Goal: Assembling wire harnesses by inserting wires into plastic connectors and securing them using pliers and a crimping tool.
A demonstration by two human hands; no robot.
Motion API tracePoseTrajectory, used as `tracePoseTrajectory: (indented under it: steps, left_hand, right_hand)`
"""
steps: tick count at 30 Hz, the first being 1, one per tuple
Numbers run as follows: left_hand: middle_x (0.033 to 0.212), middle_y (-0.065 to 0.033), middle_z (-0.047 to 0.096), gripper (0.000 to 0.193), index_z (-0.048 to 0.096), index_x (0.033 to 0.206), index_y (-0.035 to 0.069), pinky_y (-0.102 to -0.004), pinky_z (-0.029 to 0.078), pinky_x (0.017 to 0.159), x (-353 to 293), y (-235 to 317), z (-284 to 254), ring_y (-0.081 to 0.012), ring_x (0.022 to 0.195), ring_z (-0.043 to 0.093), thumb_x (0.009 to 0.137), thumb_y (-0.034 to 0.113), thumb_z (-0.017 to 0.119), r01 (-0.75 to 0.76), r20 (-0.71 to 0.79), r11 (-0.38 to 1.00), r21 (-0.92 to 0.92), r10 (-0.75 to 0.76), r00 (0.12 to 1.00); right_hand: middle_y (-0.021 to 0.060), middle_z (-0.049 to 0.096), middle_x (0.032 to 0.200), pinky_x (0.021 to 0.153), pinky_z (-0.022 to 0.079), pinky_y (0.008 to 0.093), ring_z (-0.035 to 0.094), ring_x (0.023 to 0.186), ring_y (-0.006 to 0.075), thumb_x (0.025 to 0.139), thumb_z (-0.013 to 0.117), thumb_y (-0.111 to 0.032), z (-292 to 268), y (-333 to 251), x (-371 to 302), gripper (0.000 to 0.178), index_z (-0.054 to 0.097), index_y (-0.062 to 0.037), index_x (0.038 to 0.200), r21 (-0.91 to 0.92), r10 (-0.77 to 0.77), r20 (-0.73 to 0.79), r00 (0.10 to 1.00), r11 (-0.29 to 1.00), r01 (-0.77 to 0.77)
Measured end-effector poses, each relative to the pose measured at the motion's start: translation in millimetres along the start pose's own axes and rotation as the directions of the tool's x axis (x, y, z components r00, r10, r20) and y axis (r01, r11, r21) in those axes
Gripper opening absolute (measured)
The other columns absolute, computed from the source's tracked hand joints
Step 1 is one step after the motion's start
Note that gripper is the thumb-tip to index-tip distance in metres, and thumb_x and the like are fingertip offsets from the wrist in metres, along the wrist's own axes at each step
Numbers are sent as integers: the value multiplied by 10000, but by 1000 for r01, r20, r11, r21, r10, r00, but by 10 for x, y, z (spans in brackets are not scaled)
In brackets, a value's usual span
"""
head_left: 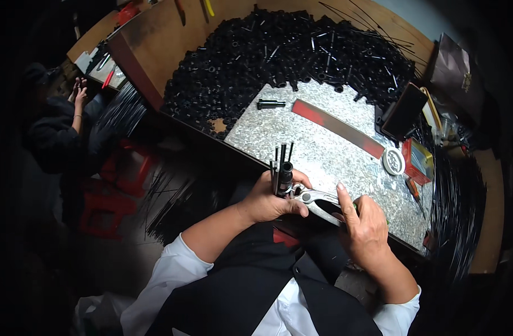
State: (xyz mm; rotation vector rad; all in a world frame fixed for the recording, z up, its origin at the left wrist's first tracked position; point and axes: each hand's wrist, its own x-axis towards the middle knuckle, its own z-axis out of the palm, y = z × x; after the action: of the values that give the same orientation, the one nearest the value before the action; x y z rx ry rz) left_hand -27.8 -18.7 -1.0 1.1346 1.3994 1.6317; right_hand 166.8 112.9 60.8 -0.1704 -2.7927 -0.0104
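Observation:
My left hand (267, 200) is closed around a black tubular part (286, 176) with several thin dark rods standing up beside it. A pair of silver pliers (308, 197) has its jaws right at the side of this part, near my left thumb. My right hand (366, 227) wraps round the plier handles, its index finger stretched along the upper one. Whether the jaws touch the part I cannot tell. Beyond my hands, a similar black tubular piece (271, 104) lies on the speckled board (251, 131).
A large heap of black plastic parts (256, 50) fills the back of the bench. On the board lie a worn red bar (337, 127), a round white dish (393, 161), a red box (418, 161) and a screwdriver (414, 190). Thin black rods bunch at right. Another person (60, 126) works at left, near red stools (127, 168).

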Motion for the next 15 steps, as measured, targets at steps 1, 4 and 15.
tracePoseTrajectory:
  steps: [1, 4, 15]
  left_hand:
    - [875, 25, 596, 590, 646, 952, 39, -205, 419, 653, -6, -6, 3, -48, 708, 477, 511, 337, 899, 1, 11, 1000, -4, -1, 1000]
    - [904, 15, 601, 598, 641, 947, 39, -211, 423, 657, -15, -40, 36, -56, 738, 498, 528, 391, 881, -19, -36, 1000, 9, 19, 999]
    - [960, -47, 591, 733, 554, 1046, -24, -220, 445, 719, -23, -43, 18, -82, 841, 549, 580, 461, 846, 15, 2, 984, -176, -15, 1000]
  right_hand:
    - [98, 409, 714, 540, 388, 370, 469, 608, 255, 658, 629, 32, -18, 6, -1, 682, 481, -61, 1318, -3, -3, 15, 1000, 1000, 3]
    - [99, 421, 719, 533, 394, 375, 476, 599, 250, 669, 653, 7, -50, 5, -29, 666, 487, -65, 1311, 12, 15, 55, 998, 1000, -16]
    - [98, 424, 731, 545, 400, 375, 473, 602, 246, 706, 625, -15, -51, -7, -3, 677, 447, -98, 1354, 54, 30, 28, 999, 998, -31]
